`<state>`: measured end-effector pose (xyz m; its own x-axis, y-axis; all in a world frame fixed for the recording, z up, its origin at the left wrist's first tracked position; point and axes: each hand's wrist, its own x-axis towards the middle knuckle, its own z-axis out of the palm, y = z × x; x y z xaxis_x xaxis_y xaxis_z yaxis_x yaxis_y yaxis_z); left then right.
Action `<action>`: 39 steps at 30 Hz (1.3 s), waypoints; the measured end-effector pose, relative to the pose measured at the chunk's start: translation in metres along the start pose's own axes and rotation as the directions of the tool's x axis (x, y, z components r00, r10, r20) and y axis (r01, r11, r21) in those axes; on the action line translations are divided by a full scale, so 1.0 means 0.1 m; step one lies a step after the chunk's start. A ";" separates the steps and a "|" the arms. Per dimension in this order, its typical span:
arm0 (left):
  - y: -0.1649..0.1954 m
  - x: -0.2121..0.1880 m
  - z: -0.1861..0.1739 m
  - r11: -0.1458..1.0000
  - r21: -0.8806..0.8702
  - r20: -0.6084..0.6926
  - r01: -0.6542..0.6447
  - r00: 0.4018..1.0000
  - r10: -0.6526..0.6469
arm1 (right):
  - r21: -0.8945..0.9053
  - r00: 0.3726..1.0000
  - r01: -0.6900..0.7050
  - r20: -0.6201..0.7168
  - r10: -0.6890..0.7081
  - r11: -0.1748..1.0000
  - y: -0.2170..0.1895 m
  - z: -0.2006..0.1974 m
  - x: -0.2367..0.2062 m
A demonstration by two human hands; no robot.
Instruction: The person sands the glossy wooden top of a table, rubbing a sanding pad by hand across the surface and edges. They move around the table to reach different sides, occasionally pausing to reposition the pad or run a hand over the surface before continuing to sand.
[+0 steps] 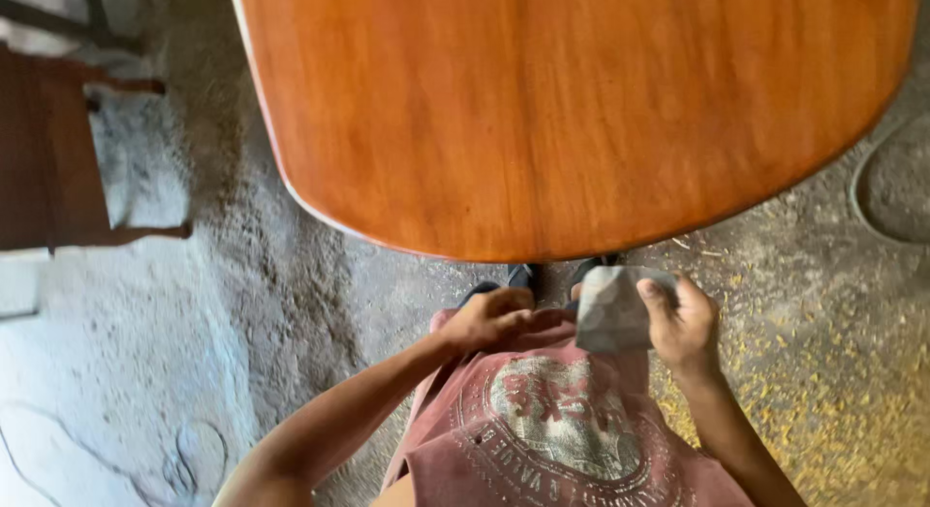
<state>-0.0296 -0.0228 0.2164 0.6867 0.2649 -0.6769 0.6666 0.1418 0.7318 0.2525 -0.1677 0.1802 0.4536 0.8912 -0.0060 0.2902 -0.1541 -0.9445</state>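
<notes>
My right hand (685, 325) holds a folded grey sheet of sandpaper (612, 309) just below the near edge of a large reddish-brown wooden tabletop (572, 110). My left hand (491, 316) is loosely curled against my faded red shirt (542, 420), a little left of the sandpaper, with nothing visible in it. The tabletop is smooth, glossy and rounded at its near edge. Both hands are off the table. My dark shoes (528, 275) show just under the table edge.
A dark wooden piece of furniture (53, 153) stands at the left on the dusty grey floor. Wood shavings and sawdust (823, 371) cover the floor at the right. A round grey shape (896, 183) lies on the floor at the far right.
</notes>
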 end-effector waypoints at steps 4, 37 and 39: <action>0.00 -0.20 -0.04 0.576 -0.779 -0.133 -0.245 0.964 0.231 | 0.057 0.980 0.037 0.192 -0.048 0.998 -0.34 0.57 0.39; -1.20 -0.84 -1.68 0.575 0.669 0.376 -0.471 0.882 0.285 | -0.749 0.968 -0.248 -0.213 0.131 0.614 0.02 1.07 1.53; -1.21 -0.63 -2.42 0.696 0.597 -0.053 -0.399 0.846 0.530 | -0.742 0.960 -0.279 -0.237 0.150 0.610 0.07 1.07 1.48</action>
<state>-0.2237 0.1745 0.1898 0.9192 0.3497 -0.1809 0.3633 -0.5763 0.7320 0.2316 0.0092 0.1374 0.6787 0.7311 -0.0695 0.6758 -0.6588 -0.3306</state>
